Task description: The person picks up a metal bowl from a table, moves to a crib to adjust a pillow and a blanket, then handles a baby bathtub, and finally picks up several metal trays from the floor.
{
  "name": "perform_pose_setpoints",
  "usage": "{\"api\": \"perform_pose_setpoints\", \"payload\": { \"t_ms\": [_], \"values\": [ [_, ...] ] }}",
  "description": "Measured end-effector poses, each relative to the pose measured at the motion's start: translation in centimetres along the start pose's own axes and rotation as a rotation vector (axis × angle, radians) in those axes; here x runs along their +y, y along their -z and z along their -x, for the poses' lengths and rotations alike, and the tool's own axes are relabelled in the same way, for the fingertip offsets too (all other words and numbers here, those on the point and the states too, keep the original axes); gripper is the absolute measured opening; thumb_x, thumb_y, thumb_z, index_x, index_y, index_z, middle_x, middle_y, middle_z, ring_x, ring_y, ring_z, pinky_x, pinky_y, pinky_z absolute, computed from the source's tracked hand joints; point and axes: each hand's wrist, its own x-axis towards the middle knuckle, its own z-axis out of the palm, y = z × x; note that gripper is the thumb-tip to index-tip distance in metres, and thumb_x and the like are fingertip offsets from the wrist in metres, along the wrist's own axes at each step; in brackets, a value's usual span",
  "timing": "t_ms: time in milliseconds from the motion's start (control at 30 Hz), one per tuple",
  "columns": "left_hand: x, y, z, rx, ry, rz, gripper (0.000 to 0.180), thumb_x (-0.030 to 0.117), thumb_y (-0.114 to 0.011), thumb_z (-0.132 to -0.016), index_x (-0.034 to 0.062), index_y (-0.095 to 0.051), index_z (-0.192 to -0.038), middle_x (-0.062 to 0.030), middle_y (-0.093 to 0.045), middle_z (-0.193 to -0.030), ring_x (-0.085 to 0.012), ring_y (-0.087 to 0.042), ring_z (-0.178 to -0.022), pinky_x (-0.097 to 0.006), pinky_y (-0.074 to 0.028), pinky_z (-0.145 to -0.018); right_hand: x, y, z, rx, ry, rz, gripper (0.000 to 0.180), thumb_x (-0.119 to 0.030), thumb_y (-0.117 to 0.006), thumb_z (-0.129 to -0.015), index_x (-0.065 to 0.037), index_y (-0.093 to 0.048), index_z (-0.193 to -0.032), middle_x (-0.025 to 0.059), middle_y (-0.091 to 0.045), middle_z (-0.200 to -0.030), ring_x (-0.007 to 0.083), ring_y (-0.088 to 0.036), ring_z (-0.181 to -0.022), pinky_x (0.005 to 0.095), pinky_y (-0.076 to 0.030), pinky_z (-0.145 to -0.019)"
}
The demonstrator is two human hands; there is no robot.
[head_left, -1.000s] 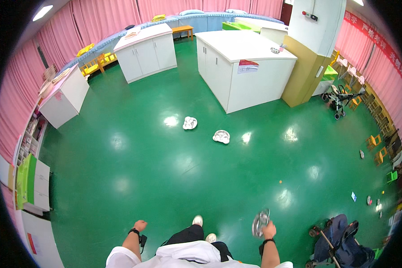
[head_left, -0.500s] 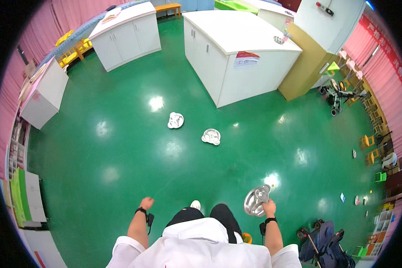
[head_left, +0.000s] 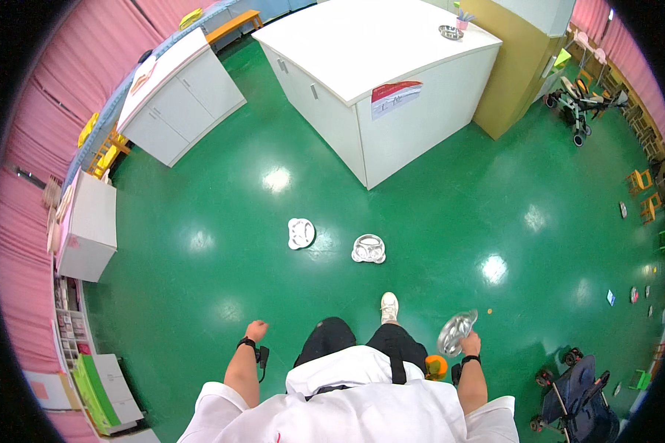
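My right hand [head_left: 471, 344] holds a shiny metal plate [head_left: 456, 332] at my side, tilted on edge. My left hand [head_left: 256, 330] is a loose fist with nothing in it; a dark band sits on the wrist. On the green floor [head_left: 199, 295] ahead lie two divided trays: a white one [head_left: 301, 232] and a silvery one [head_left: 369, 249], a short way apart. My white shoe [head_left: 389, 306] steps toward the silvery tray.
A large white counter [head_left: 377, 59] with a small metal bowl [head_left: 451, 32] stands ahead. White cabinets [head_left: 181, 96] line the left, pink curtains [head_left: 22, 148] behind them. A dark stroller [head_left: 580, 384] is at lower right, another stroller [head_left: 580, 111] at far right beside small chairs.
I have walked forward: the two trays and the counter are much closer. My right hand still carries the metal plate; my left arm has swung slightly.
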Motion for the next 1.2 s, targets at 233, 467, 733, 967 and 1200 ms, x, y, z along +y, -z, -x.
{"api": "perform_pose_setpoints", "payload": {
  "t_ms": [233, 467, 733, 967, 1200],
  "values": [
    [-1.2, 5.8, -11.6, -0.094, 0.152, -0.065, 0.037, 0.031, -0.047, -0.075, 0.0026, -0.061, -0.094, -0.0192, -0.059, -0.097, -0.0357, -0.054, -0.094, -0.04, -0.043, -0.082, -16.4, 1.7, -2.8, -0.019, 0.158, 0.02, 0.038, -0.018, -0.06, -0.06, -0.009, -0.056, -0.097, 0.0172, -0.06, -0.094, 0.0351, -0.056, -0.091, 0.0421, -0.045, -0.078],
    [-5.3, 9.7, -27.5, -0.159, -0.057, -0.185, 0.037, 0.033, -0.046, -0.077, 0.0029, -0.06, -0.094, -0.0214, -0.058, -0.095, -0.0382, -0.053, -0.093, -0.042, -0.043, -0.081, -27.4, -3.6, -2.6, 0.008, 0.01, -0.095, 0.039, -0.021, -0.062, -0.062, -0.008, -0.059, -0.099, 0.0178, -0.062, -0.091, 0.034, -0.058, -0.087, 0.0406, -0.046, -0.078],
    [-0.8, 11.9, -42.4, -0.125, -0.072, -0.018, 0.032, 0.029, -0.048, -0.079, 0.0011, -0.059, -0.09, -0.0209, -0.059, -0.086, -0.0372, -0.056, -0.084, -0.04, -0.045, -0.072, -30.6, -18.4, -3.9, 0.108, -0.22, -0.466, 0.032, -0.011, -0.063, -0.062, 0.0, -0.059, -0.091, 0.0101, -0.062, -0.075, 0.0203, -0.06, -0.061, 0.0317, -0.048, -0.047],
    [-4.1, -2.6, -54.2, -0.274, -0.09, -0.018, 0.029, 0.027, -0.047, -0.079, 0.0035, -0.059, -0.092, -0.0207, -0.059, -0.086, -0.0371, -0.056, -0.085, -0.04, -0.045, -0.073, -35.1, -34.3, -10.9, 0.029, -0.643, -1.319, 0.051, 0.013, -0.052, -0.062, 0.001, -0.047, -0.111, 0.01, -0.057, -0.09, 0.0203, -0.056, -0.076, 0.0276, -0.047, -0.065],
    [-3.7, -17.5, -61.5, -0.438, -0.002, -0.097, 0.029, 0.029, -0.05, -0.079, 0.0045, -0.059, -0.093, -0.0193, -0.06, -0.09, -0.0364, -0.055, -0.088, -0.037, -0.044, -0.078, -36.7, -48.5, -22.2, -0.026, -0.487, -1.59, 0.021, 0.007, -0.058, -0.072, -0.005, -0.048, -0.086, 0.0027, -0.05, -0.07, 0.0129, -0.048, -0.063, 0.0298, -0.044, -0.057]
  ]
}}
